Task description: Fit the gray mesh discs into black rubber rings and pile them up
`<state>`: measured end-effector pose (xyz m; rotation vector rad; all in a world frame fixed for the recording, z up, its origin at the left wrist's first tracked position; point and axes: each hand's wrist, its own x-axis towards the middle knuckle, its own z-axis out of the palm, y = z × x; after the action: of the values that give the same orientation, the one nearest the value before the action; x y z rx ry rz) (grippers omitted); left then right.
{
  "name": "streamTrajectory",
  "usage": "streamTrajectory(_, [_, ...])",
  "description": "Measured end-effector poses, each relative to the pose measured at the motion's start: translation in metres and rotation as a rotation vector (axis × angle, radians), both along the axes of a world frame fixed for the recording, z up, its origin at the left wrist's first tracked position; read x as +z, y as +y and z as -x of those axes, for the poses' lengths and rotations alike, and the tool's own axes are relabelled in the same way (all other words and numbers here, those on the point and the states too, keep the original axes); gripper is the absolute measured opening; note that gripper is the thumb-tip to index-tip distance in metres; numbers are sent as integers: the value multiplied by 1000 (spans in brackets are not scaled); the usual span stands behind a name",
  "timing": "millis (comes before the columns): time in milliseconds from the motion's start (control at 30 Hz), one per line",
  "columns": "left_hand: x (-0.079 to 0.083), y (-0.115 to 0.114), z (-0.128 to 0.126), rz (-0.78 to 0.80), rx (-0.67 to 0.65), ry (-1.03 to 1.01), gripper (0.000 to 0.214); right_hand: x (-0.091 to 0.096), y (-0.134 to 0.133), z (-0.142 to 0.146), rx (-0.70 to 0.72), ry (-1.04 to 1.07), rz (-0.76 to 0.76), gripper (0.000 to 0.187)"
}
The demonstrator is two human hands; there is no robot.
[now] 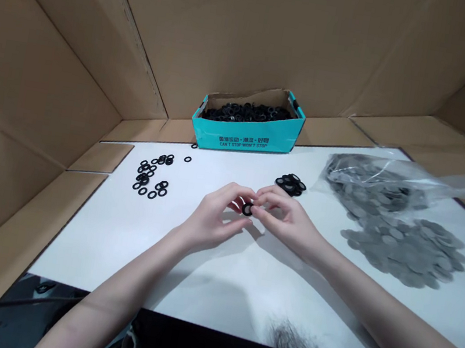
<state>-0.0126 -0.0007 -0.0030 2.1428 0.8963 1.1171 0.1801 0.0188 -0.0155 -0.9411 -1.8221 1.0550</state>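
Note:
A small black ring is held upright between my two hands above the white tabletop; its centre looks grey, though I cannot tell whether a disc sits in it. My left hand pinches its left side with bent fingers. Thumb and fingertips of my right hand close on its right edge. Just behind the right hand lies a small pile of black rings with grey centres. Loose black rings are scattered to the left. Thin grey discs form a heap at the right.
A turquoise box full of black rings stands at the back. A clear plastic bag of grey discs lies behind the heap. Cardboard walls surround the white tabletop. A dark cable crosses the lower left.

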Motion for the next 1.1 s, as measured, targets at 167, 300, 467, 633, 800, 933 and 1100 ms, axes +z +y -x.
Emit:
streamTrajectory(167, [0, 0, -3, -139, 35, -55, 31, 8, -3, 1, 101, 139, 298, 28])
streamTrajectory(300, [1, 0, -4, -190, 55, -67, 34, 13, -4, 2, 103, 250, 516, 31])
streamTrajectory(467, [3, 1, -4, -211, 84, -91, 38, 13, -4, 5, 113, 326, 587, 24])
streamTrajectory(633, [4, 0, -5, -223, 93, -97, 39, 13, -6, 6, 145, 314, 653, 26])
streamTrajectory(800, [6, -1, -5, -230, 80, -56, 30, 12, -6, 4, 155, 299, 647, 28])
streamTrajectory(933, [6, -1, -5, -244, 76, -16, 28, 12, -5, 4, 173, 289, 635, 29])
streamTrajectory(1100, [5, 0, -4, -288, 68, -4, 26, 11, -5, 4, 183, 283, 630, 31])
